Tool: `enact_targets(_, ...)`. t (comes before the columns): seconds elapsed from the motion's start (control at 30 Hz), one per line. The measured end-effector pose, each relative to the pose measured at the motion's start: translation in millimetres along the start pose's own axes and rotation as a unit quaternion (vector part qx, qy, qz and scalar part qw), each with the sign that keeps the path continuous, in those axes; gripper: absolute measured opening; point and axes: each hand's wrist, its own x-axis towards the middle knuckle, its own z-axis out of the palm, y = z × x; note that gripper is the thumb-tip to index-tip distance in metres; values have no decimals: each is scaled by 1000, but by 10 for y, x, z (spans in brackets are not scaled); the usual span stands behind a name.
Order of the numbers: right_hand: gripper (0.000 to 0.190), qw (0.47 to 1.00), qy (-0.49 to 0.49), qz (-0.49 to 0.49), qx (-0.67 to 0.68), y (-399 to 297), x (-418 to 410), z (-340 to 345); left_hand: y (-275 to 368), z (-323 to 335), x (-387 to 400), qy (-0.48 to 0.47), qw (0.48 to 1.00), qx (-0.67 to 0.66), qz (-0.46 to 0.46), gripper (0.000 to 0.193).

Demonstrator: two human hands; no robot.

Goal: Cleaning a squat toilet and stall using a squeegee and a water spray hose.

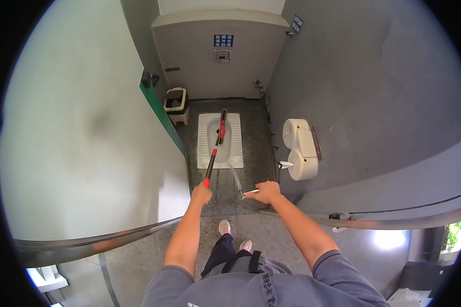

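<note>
My left hand (202, 193) is closed around the red and black handle (211, 165) of a long-handled cleaning tool. The tool's narrow head (223, 115), a brush or a squeegee, reaches over the bowl of a white ceramic squat toilet (236, 151). Whether the head touches the bowl I cannot tell. In my right hand (268, 192) is a metal spray nozzle (249, 193), held near the stall's right side. A jet of water (235, 177) runs from it towards the toilet's near edge. The hose behind the nozzle is hidden.
A lidded waste bin (176, 105) stands in the back left corner, beside the green-edged door (163, 115). On the right partition (353, 115) hangs a double toilet-paper dispenser (301, 149) with paper sticking out. The back wall carries a flush plate (223, 55) below a sign. The dark floor (255, 153) surrounds the toilet.
</note>
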Motion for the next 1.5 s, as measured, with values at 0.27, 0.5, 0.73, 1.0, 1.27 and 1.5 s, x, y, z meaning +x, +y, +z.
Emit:
enact_targets(0.27, 75, 997, 17, 64, 32, 338, -40, -150, -979, 244, -1183, 1, 996, 69, -53, 53)
enact_targets(0.5, 77, 999, -19, 34, 25, 302, -97, -11, -448, -58, -749, 0, 995, 91, -31, 41)
enact_targets(0.73, 81, 999, -32, 22, 28, 133, -81, 54, -259, -504, -800, 60, 966, 246, 41, 38)
enact_targets(1.0, 81, 998, -30, 34, 31, 165, -106, 13, -369, -838, -1374, -39, 997, 40, -53, 41)
enact_targets(1.27, 79, 998, -33, 32, 40, 216, -122, -24, -705, 5, -1572, 33, 999, 22, -29, 56)
enact_targets(1.5, 77, 998, -4, 5, 63, 99, 8, -57, -891, 47, -1445, 29, 996, -71, -51, 46)
